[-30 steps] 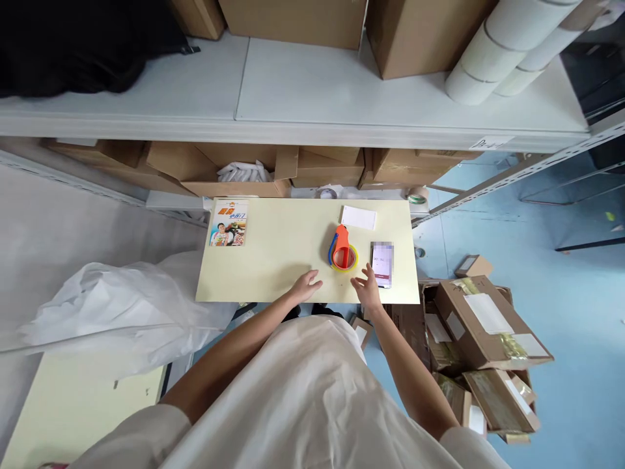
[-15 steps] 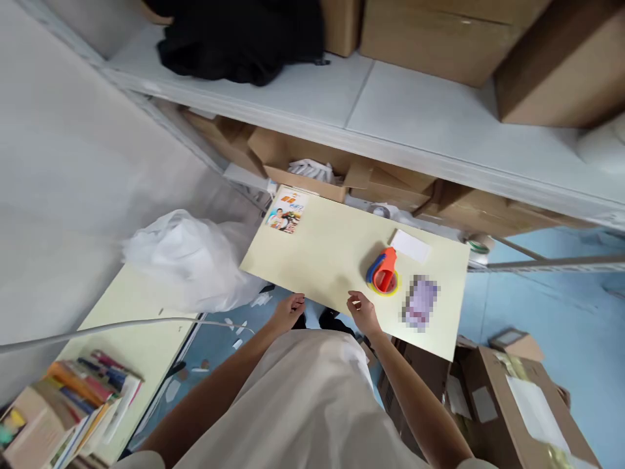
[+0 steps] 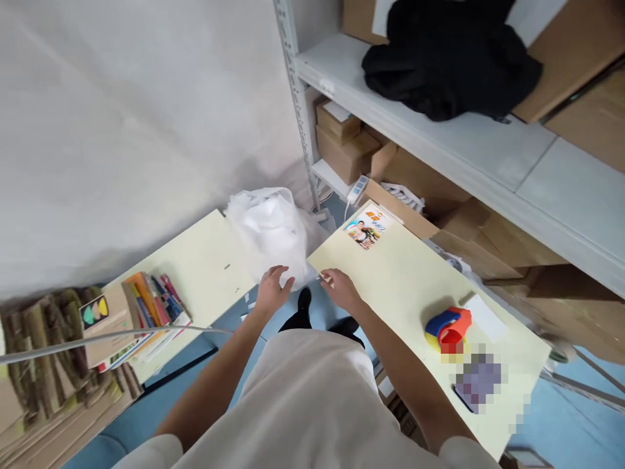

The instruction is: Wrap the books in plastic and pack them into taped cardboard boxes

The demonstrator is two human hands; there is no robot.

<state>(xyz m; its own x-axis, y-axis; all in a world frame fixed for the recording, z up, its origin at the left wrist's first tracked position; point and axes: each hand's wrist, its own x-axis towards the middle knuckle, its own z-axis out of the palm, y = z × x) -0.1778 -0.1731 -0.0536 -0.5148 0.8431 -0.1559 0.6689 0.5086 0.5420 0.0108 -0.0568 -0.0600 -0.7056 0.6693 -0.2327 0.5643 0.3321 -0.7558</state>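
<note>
My left hand (image 3: 273, 290) is open and holds nothing, its thumb apart from the fingers. It is in front of a white plastic bag (image 3: 268, 225); whether it touches the bag I cannot tell. My right hand (image 3: 340, 288) is open with loosely bent fingers and nothing seen in them, over the near left edge of a pale yellow table (image 3: 390, 280). On that table lie a leaflet (image 3: 364, 228), an orange and blue tape dispenser (image 3: 448, 324), a white slip (image 3: 483, 316) and a blurred-out, phone-like object (image 3: 478, 381).
On the left a second pale table (image 3: 195, 254) carries a stack of books (image 3: 151, 303), with flattened cardboard (image 3: 43, 371) beside it. A metal shelf (image 3: 488, 150) with cardboard boxes and black cloth (image 3: 449, 65) stands behind. A grey cable (image 3: 146, 335) crosses at left.
The view has turned to the left, so the table and shelf shift right. Both hands have moved toward the white bag, and the left hand's fingers have spread.
</note>
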